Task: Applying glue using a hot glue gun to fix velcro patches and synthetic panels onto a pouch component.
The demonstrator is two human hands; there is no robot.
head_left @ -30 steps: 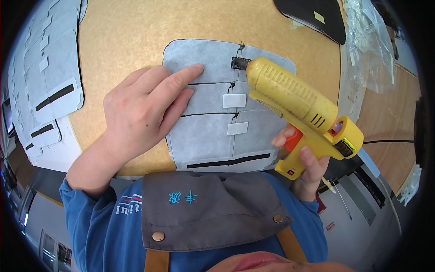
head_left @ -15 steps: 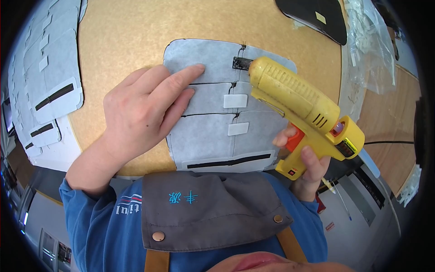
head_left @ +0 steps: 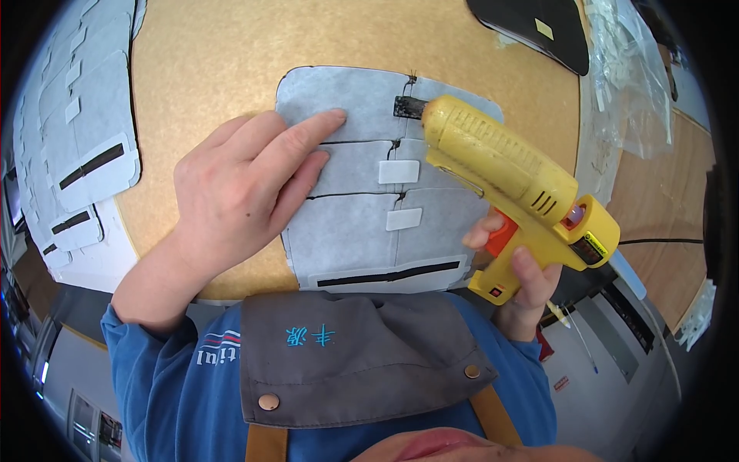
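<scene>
A grey fabric panel [head_left: 350, 219] with rounded corners lies on the board before me, crossed by dark seams. Two white rectangular pads [head_left: 399, 172] sit along its middle seam, and a black strip [head_left: 389, 274] runs along its near edge. My left hand [head_left: 246, 177] rests on the panel's left part, index finger stretched out on the top section, holding nothing. Wrapped round the handle and orange trigger of a yellow glue gun [head_left: 500, 150] is my right hand [head_left: 523, 277]. The gun's nozzle points left, at a dark rectangular patch [head_left: 408, 107] on the top section.
Similar grey panels [head_left: 96, 115] lie overlapped at the left. A black piece [head_left: 539, 31] with a pale yellow tab lies at the far right, beside clear plastic bags [head_left: 635, 92]. A dark cord [head_left: 662, 242] runs off right behind the glue gun.
Almost nothing differs. Both hands and the glue gun hold their places, with the nozzle still over the dark patch.
</scene>
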